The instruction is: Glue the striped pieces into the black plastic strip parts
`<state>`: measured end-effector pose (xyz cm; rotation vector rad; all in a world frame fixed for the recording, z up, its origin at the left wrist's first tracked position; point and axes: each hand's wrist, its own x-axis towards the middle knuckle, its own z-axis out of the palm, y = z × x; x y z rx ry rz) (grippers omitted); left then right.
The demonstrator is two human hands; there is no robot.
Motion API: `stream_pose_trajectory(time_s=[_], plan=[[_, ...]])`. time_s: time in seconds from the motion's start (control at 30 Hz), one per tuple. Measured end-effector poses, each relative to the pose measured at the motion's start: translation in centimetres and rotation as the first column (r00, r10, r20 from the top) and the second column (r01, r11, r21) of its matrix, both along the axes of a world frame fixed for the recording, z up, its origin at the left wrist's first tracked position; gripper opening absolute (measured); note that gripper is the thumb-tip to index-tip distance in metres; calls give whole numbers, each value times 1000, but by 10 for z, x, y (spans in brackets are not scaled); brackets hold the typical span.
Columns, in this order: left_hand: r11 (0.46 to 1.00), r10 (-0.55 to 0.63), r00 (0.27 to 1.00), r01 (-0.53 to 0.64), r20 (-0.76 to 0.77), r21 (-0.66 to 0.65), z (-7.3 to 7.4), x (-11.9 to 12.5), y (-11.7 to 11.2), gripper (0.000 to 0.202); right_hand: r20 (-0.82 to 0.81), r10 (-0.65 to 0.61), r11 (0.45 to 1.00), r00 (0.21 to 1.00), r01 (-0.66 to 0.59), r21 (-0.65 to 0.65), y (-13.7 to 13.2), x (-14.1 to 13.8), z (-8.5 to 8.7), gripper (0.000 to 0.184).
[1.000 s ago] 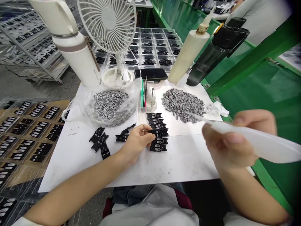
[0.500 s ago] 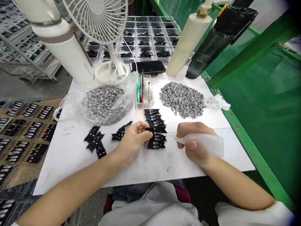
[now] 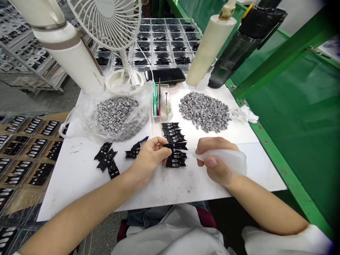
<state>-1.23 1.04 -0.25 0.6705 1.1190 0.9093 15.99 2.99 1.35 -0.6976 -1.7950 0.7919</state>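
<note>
My left hand (image 3: 152,156) pinches the left end of one black plastic part (image 3: 178,146), held at a row of similar parts. Above and below it in that row lie black parts with grey oval pieces (image 3: 174,131) set in them. My right hand (image 3: 216,157) is wrapped round a translucent white squeeze bottle (image 3: 232,160), lying sideways in the grip. Its thin nozzle points left at the row, a little short of the black parts. Several loose black parts (image 3: 106,159) lie left of my left hand, and a few more (image 3: 132,153) sit right beside it.
A plastic bag of small grey pieces (image 3: 118,115) lies at the back left, a loose grey pile (image 3: 204,111) at the back right. Between them stands a clear box (image 3: 162,112) with tweezers. Behind are a fan (image 3: 108,21), a white flask (image 3: 69,56) and a phone (image 3: 166,75).
My right hand has brought the squeeze bottle slightly left, closer to the row of black parts. My left hand keeps its pinch, and the whole view has shifted a little.
</note>
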Motion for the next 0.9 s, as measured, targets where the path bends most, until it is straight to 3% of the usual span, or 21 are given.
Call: stream_pose_trajectory(time_s=[0.9], plan=[[1000, -7, 1000, 7, 8, -7, 2, 0, 0, 16, 60, -6, 1000, 998, 7, -7, -2, 0, 10, 15]])
